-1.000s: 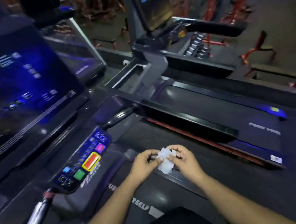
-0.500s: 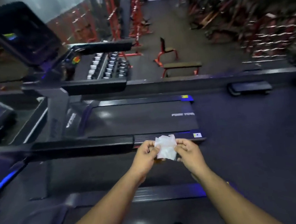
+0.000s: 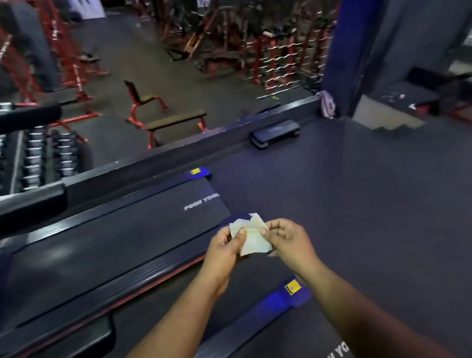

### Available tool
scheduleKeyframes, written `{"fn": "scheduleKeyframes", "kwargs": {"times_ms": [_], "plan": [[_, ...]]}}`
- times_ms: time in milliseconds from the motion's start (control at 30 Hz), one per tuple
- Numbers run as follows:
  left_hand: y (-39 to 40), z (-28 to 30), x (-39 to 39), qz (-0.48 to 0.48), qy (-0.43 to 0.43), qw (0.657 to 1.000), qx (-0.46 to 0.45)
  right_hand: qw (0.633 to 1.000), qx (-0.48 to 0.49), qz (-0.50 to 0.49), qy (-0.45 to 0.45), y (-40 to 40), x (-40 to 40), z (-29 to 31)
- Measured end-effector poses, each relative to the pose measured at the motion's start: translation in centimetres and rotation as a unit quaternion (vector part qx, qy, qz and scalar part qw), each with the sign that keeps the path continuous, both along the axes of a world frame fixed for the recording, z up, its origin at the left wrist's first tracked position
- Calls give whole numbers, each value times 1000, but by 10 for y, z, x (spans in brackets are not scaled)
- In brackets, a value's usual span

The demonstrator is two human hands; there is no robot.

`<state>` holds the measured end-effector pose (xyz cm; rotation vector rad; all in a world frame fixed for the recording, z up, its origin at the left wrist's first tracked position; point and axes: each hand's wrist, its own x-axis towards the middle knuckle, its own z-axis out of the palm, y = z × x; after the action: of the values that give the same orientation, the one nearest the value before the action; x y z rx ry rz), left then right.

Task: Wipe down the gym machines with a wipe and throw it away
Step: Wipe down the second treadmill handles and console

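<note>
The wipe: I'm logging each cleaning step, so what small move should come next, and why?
Probably finish folding the wipe into a flat pad. The left hand and right hand both pinch it in mid-air, crumpled and touching no machine, above the end of the treadmill belt. No bin is in view.

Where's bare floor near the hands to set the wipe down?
Bare floor lies right of the treadmill belt, running back to the step platform. Crowded: dumbbell rack far left, benches behind the rail. Both hands, left hand and right hand, pinch the wipe.
</note>
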<state>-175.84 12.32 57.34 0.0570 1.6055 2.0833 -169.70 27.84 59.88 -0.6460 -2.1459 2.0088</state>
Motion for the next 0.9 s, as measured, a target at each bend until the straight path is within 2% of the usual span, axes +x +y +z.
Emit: {"fn": "scheduleKeyframes", "kwargs": {"times_ms": [200,300,533,733,900], "plan": [[46,7,-60,-80,-22,997,-3,996,9,-86,-1,27,-50,6],[60,11,-86,-148,11,988,-40,992,28,-119,14,38,-68,8],[105,22,-135,-148,91,978,-112,978,67,-197,36,74,-90,13],[161,32,-168,-182,89,977,-73,991,20,-122,44,122,-111,26],[215,35,-199,-178,115,974,-84,991,-1,-118,57,180,-145,23]]}}
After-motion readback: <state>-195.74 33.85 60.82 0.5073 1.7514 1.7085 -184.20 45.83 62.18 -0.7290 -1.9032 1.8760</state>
